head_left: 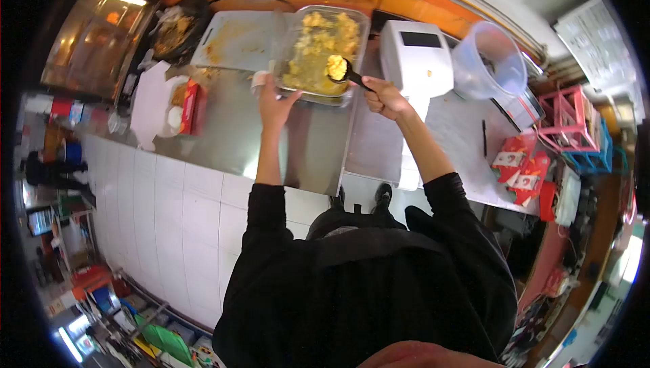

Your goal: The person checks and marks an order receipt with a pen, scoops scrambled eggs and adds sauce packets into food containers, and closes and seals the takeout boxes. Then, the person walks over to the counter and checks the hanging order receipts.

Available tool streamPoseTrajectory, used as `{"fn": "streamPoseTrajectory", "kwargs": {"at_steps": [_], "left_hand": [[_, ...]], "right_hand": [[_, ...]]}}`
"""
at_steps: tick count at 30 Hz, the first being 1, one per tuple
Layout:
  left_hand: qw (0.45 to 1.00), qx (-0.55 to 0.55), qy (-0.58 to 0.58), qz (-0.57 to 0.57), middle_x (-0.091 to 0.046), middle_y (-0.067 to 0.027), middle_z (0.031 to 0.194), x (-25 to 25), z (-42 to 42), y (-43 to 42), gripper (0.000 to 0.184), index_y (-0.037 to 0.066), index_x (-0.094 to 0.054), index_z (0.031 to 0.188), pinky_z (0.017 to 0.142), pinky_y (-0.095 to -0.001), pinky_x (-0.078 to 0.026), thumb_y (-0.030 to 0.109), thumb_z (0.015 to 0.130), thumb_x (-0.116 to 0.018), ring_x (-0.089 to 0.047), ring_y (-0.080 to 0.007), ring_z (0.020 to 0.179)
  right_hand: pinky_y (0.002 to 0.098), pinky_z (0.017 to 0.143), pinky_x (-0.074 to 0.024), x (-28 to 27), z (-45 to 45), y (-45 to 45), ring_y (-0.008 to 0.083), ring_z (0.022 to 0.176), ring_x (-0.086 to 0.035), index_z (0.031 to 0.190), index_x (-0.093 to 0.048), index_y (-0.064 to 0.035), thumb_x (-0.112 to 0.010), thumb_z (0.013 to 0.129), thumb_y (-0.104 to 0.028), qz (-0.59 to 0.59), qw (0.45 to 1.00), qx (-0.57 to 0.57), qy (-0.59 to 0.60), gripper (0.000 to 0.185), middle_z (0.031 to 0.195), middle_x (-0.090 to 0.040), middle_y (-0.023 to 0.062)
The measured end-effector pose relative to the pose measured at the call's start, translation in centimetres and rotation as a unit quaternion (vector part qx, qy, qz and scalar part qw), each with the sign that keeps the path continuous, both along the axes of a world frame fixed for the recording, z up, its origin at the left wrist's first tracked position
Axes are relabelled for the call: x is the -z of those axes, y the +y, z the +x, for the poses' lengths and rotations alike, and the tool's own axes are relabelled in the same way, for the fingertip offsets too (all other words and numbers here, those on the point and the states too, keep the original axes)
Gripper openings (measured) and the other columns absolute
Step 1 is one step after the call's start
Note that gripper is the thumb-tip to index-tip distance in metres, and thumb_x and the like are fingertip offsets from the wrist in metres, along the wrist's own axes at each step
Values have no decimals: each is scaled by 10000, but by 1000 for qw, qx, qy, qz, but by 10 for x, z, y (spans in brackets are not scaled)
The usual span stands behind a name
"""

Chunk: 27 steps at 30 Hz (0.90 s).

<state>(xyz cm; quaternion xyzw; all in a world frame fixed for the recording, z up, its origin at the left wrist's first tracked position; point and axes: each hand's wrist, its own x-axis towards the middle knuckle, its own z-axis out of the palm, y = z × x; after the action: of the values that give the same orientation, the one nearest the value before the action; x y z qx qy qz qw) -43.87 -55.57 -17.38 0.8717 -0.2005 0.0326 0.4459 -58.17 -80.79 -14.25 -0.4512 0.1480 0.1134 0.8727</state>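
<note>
Head view: diagonal spoon (354, 78) points upper left.

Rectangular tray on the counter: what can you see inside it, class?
Inside the tray lie yellow pieces. The tray's bottom beneath them is covered, as is whatever sits under the loaded black spoon.

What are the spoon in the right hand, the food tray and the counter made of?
The black spoon looks like plastic, dark and even, though coated metal is possible. The tray seems to be clear, glossy plastic or glass: its walls are see-through. The counter is probably stainless steel, smooth and grey with blurred bright reflections.
</note>
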Motion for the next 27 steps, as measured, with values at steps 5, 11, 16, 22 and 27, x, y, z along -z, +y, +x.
{"fn": "streamPoseTrajectory", "kwargs": {"at_steps": [5,11,16,22,27], "left_hand": [[991,-48,-120,33,-406,-224,1378,7,-26,-6,705,-36,-462,1287,1086,-411,-261,352,760,-725,-361,-334,1301],[984,-20,-24,-176,-568,-184,1207,-1,-97,-37,427,-5,-546,1225,952,-359,-442,35,814,-652,-560,-251,1095],[985,-6,14,-174,-579,-195,1169,-5,-176,-101,417,-8,-545,1221,840,-340,-513,-41,812,-614,-602,-237,1004],[985,53,-1,-163,-577,-173,1154,-13,-247,-185,402,-19,-535,1191,769,-309,-537,-49,798,-620,-623,-232,902],[976,103,10,-190,-562,-176,1178,-25,-273,-221,405,-17,-538,1189,780,-297,-536,-77,794,-604,-622,-218,927]], "right_hand": [[219,388,-154,-46,-99,-26,41,421,-191,1109,-573,-58,-412,993,-279,42,998,55,1,297,538,-223,-90],[228,395,-153,-86,-302,-84,38,436,-185,1105,-579,-73,-440,982,-287,34,973,224,51,283,535,-211,-97],[205,378,-161,-84,-461,-128,24,421,-201,1095,-582,-75,-453,976,-308,34,913,390,120,292,543,-238,-104],[204,375,-157,-23,-560,-189,26,416,-194,1101,-580,-100,-439,981,-318,11,870,464,167,286,540,-210,-100],[214,364,-154,29,-564,-226,35,400,-202,1083,-581,-103,-424,985,-303,3,860,478,178,272,532,-213,-95]]}}
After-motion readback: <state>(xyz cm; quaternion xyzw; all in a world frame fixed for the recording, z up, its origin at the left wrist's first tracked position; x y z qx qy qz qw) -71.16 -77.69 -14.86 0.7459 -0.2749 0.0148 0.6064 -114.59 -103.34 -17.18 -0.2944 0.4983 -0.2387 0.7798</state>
